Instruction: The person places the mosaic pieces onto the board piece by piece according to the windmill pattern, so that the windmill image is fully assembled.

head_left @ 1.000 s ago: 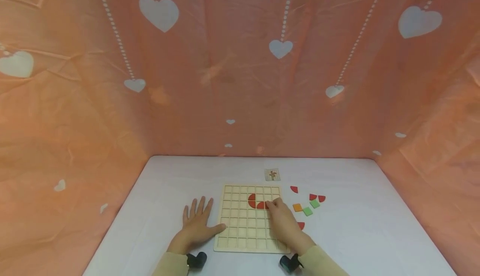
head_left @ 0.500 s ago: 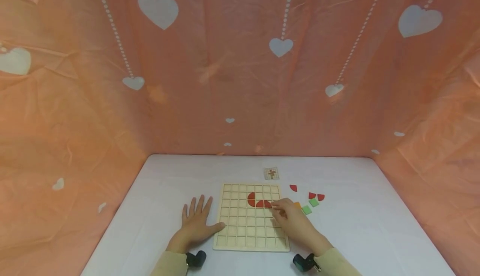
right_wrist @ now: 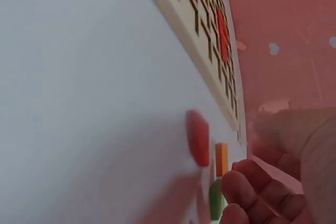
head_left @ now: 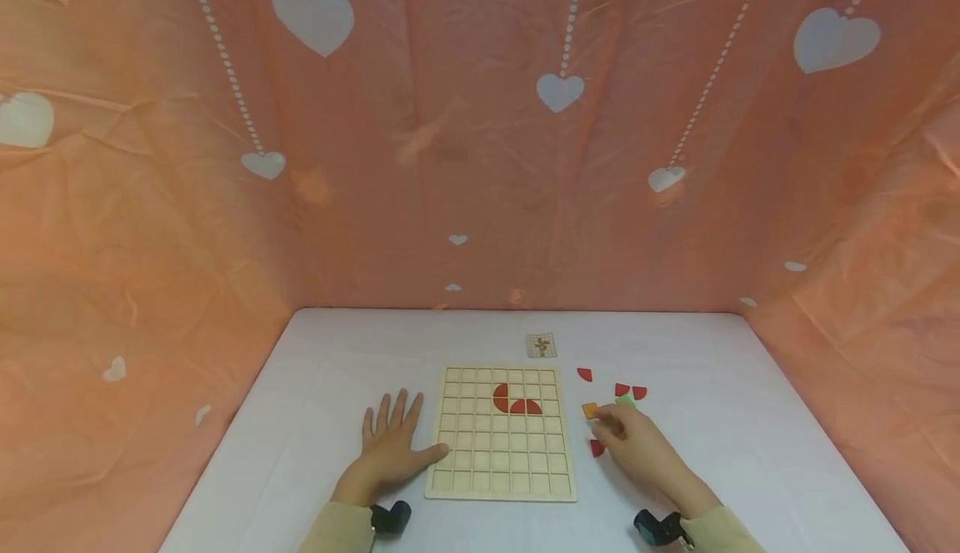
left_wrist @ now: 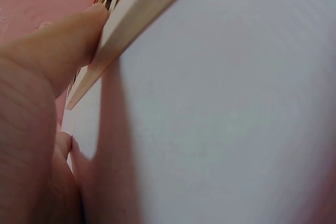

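A pale wooden grid board [head_left: 519, 484] lies on the white table. Red quarter-circle pieces [head_left: 502, 403] sit in several of its cells. My left hand [head_left: 390, 457] lies spread beside the board, its thumb touching the left edge; the left wrist view shows that thumb against the wooden side. Right of the board, my right hand [head_left: 641, 446] hovers over loose pieces, fingers loosely bent and nothing seen between them. Closest to its fingertips is an orange square [head_left: 589, 410]. A green square [head_left: 626, 400] is partly hidden behind the hand, and a loose red quarter-circle [head_left: 597, 448] lies below the fingers.
A small pattern card [head_left: 542, 345] lies behind the board. More red quarter-circles [head_left: 584, 374] are scattered to the right of the board. Pink cloth [head_left: 420, 203] with white hearts encloses the table at the back and both sides.
My right hand has drawn away from the red pieces on the board and moved right over the loose pieces, leaving a red quarter-circle on the board. The left hand has stayed in place.
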